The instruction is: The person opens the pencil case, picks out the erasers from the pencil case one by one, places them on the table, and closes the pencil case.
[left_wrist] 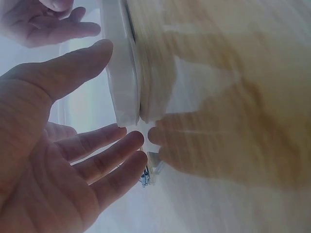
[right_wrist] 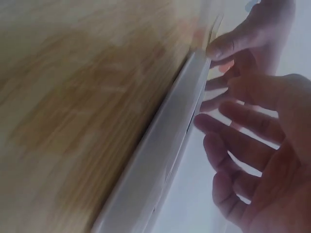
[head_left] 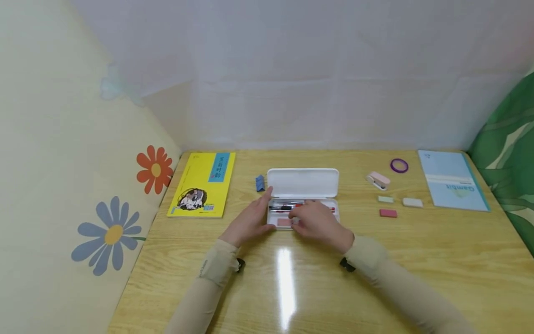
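A white pencil case (head_left: 303,183) stands with its lid raised at the back. Pens (head_left: 280,208) lie along its tray, and a pink eraser (head_left: 284,222) sits at the tray's front left. At the case's left end is my left hand (head_left: 250,220), thumb at the front corner and fairly straight fingers along the end. Over the tray reaches my right hand (head_left: 317,222), fingertips bent down beside the pink eraser. In the right wrist view its fingers (right_wrist: 243,145) are loosely bent and spread above the case's front wall, with nothing seen between them.
Behind my left hand lies a blue binder clip (head_left: 260,183), with a yellow book (head_left: 202,185) farther left. To the right are a pink stapler (head_left: 378,180), a purple ring (head_left: 399,165), green (head_left: 385,199), white (head_left: 412,202) and dark pink (head_left: 388,213) erasers, and a light-blue notebook (head_left: 454,181).
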Tool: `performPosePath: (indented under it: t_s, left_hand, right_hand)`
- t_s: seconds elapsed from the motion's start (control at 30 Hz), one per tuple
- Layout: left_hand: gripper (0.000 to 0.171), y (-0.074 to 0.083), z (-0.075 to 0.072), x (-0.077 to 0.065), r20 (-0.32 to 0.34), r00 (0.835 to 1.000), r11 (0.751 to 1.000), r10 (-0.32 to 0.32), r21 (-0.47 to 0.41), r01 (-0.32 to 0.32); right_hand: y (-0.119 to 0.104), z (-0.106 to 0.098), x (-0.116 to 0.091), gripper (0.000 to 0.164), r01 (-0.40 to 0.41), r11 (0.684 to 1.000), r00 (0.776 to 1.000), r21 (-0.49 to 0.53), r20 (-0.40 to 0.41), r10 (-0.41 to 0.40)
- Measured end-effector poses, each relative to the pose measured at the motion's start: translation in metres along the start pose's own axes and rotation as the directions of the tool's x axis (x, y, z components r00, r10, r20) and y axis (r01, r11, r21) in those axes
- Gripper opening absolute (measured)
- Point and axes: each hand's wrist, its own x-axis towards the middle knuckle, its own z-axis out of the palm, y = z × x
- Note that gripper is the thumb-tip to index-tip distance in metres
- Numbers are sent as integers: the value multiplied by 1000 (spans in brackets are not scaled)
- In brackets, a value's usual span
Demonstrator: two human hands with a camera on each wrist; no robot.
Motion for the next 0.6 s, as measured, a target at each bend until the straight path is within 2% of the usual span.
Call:
performPosePath:
  t_s: [0.2, 0.33, 0.6]
  left_hand:
    - [111, 1, 0, 1, 0, 1000, 1000, 1, 3, -1]
    - [111, 0, 1, 1, 7, 1000, 1000, -1, 4, 1]
    - [111, -1, 1, 1, 1, 1000, 1000, 14, 11, -14]
  right_hand:
    - [-7, 6, 6, 11, -77, 997, 996, 6, 56, 76]
    - [-10, 8, 8, 8, -93, 996, 993, -2, 73, 93]
    - [-16, 14, 11, 18, -125, 991, 991, -51, 32, 127]
